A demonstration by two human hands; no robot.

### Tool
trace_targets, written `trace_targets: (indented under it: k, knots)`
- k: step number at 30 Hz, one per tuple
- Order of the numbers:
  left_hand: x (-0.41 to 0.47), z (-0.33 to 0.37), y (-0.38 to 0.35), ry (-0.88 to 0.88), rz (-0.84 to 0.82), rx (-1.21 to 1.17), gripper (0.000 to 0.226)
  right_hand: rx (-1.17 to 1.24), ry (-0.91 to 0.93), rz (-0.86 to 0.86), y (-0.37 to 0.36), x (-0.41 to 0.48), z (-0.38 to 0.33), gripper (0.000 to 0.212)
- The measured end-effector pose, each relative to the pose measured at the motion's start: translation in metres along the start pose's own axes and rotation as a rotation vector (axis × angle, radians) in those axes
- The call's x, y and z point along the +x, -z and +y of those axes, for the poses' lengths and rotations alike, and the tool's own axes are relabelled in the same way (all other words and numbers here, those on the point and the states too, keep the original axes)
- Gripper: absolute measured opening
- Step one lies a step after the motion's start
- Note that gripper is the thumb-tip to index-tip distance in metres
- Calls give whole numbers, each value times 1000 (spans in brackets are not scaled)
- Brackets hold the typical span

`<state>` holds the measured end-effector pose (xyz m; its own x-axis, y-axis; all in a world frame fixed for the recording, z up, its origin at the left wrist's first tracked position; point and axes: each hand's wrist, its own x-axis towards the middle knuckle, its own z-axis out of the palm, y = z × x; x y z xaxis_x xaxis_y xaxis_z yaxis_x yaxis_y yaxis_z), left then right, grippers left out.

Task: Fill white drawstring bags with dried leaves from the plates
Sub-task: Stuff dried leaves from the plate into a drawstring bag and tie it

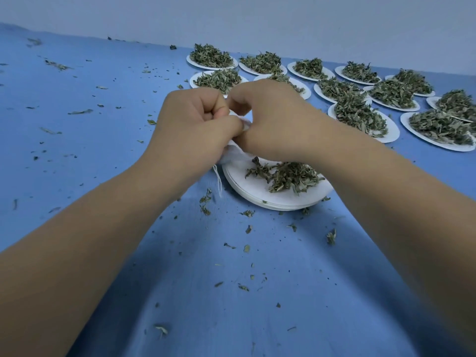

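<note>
- A blue cloth-covered table (pixel 103 150) fills most of the view and runs back to a plain pale wall (pixel 257 16).
- Round white paper plates (pixel 392 130), each heaped with dried green leaves (pixel 358 113), stand in rows at the far right of the table. The back row lies close along the wall.
- Two bare forearms reach in from the lower corners and meet above the middle of the table.
- A stack of round white plates (pixel 239 177) sits on the blue cloth just beyond the wrists, nearer than the rows. The right forearm hides part of its far right side.
- The left hand (pixel 195 119) is clenched, knuckles up. Its curled fingers and thumb pinch the cloth of the bag.
- The right hand (pixel 270 119) shows its back, with its fingers curled down against the left hand's fingers. They grip the top edge of the same bag, though their tips are hidden.
- A small loose heap of dried leaves (pixel 291 176) lies on the top plate of the near stack, toward its right half.
- The white fabric drawstring bag (pixel 235 157) is held between and under the two hands. Its lower end rests on the left rim of the near stack.
- A thin white drawstring (pixel 219 181) hangs from the bag down past the stack's left edge to the blue cloth.
- Small leaf fragments (pixel 247 213) are scattered over the cloth, thickest just in front of the stack.
</note>
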<state>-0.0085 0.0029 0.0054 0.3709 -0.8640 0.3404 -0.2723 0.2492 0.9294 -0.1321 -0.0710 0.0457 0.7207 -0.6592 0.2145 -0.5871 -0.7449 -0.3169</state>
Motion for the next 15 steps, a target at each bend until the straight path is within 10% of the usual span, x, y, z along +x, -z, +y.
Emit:
trace_targets:
  k: [10, 15]
  knots:
    - [-1, 7, 6, 7, -104, -157, 37, -122, -10, 24, -7, 10, -7, 13]
    - [9, 4, 32, -177, 59, 406, 47, 17, -51, 68, 9, 2, 7, 11]
